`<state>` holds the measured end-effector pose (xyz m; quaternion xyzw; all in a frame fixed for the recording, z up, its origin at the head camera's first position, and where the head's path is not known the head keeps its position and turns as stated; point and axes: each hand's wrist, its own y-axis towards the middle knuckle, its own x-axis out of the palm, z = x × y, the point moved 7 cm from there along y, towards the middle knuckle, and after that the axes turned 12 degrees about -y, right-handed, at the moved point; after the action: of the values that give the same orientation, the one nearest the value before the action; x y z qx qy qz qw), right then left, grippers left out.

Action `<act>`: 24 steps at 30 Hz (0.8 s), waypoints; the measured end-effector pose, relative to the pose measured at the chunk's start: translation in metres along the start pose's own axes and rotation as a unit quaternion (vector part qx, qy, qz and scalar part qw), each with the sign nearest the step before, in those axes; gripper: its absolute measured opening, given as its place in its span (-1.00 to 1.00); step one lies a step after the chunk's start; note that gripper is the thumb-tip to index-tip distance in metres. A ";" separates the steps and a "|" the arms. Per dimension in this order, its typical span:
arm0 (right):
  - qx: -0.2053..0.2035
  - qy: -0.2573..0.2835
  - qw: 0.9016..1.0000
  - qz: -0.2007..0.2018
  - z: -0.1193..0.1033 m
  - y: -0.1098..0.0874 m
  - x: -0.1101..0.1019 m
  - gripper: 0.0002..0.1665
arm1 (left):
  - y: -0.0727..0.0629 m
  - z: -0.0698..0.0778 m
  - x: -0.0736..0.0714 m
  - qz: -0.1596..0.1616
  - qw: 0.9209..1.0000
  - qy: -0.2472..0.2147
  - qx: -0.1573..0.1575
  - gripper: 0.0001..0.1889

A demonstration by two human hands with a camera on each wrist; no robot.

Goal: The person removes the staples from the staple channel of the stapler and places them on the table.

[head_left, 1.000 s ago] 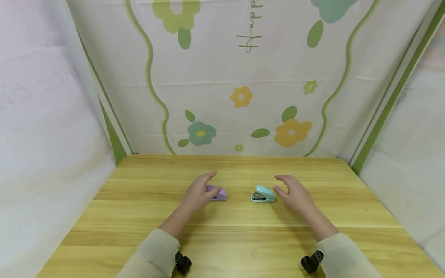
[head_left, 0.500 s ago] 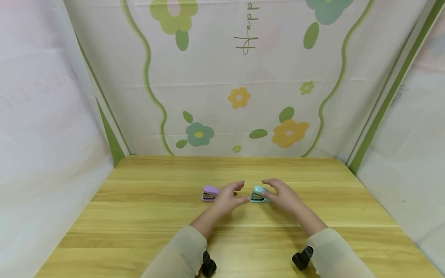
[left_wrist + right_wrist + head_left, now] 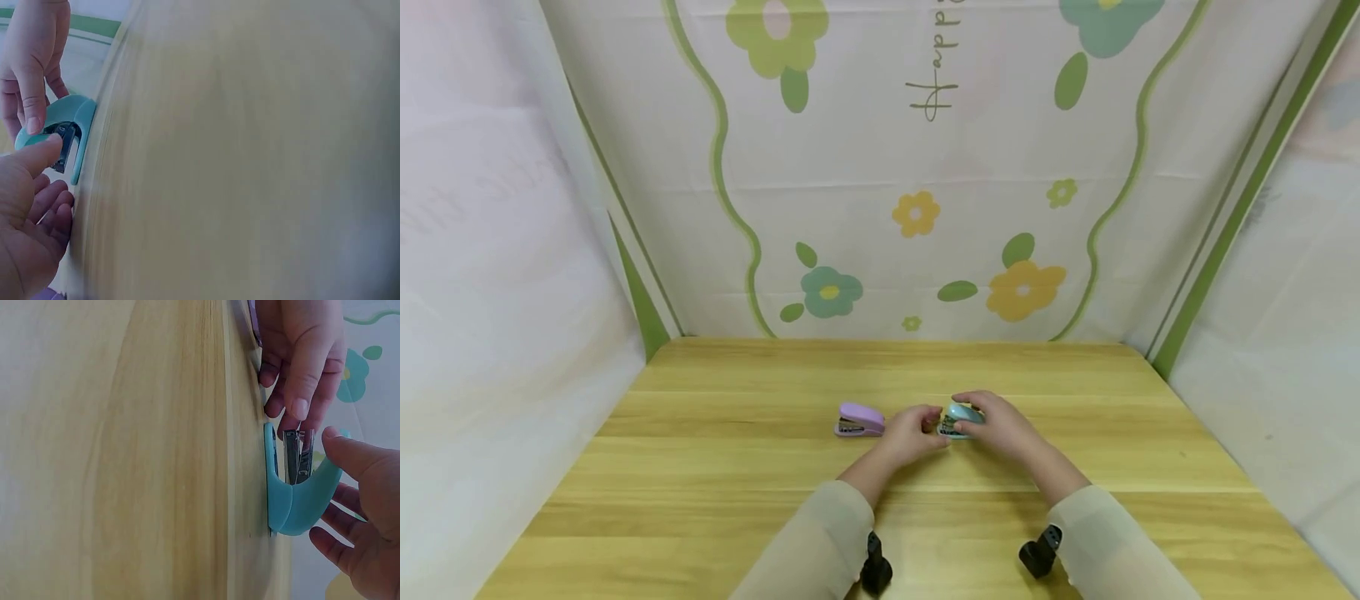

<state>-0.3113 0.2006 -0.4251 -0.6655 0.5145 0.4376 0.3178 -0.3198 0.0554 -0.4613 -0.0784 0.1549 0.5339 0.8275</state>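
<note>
A light-teal stapler (image 3: 964, 412) sits on the wooden table with its mouth toward the left; its metal magazine (image 3: 292, 456) shows in the right wrist view. My right hand (image 3: 1006, 429) holds it from the right, thumb on the near side and fingers round the far side. From the left, my left hand (image 3: 908, 435) reaches to the mouth end, fingers loosely curved and nothing gripped between them. Its thumb tip (image 3: 300, 409) is right by the magazine's end. Behind that hand, to its left, lies a purple stapler (image 3: 861, 420), partly overlapped by the wrist.
The wooden table (image 3: 715, 483) has a straight back edge against a white flowered cloth (image 3: 850, 167). More cloth hangs on the left (image 3: 497, 292) and right sides. A black wrist camera (image 3: 876, 567) sits on each sleeve.
My left hand has moved right, from the purple stapler to the teal stapler's mouth, uncovering most of the purple one. My right hand has moved left and closed round the teal stapler.
</note>
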 end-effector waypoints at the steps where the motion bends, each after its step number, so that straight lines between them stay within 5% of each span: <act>1: 0.003 0.003 1.000 -0.003 0.001 0.001 0.000 -0.43 | 0.002 -0.001 0.001 0.005 1.000 0.003 0.000 -0.43; 8: 0.018 0.013 1.000 -0.009 0.005 0.004 0.002 -0.49 | 0.009 -0.008 0.005 0.050 0.997 0.053 0.008 -0.63; 15: 0.016 -0.005 1.000 -0.006 0.003 0.004 0.004 -0.45 | 0.010 -0.015 0.003 0.112 0.992 0.051 0.001 -0.80; 24: 0.029 -0.012 1.000 0.003 0.005 0.005 0.002 -0.52 | 0.011 -0.015 0.002 0.127 0.990 0.061 -0.017 -0.83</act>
<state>-0.3169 0.2026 -0.4283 -0.6491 0.5247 0.4315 0.3421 -0.3317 0.0572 -0.4755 -0.1046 0.2050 0.6311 0.7408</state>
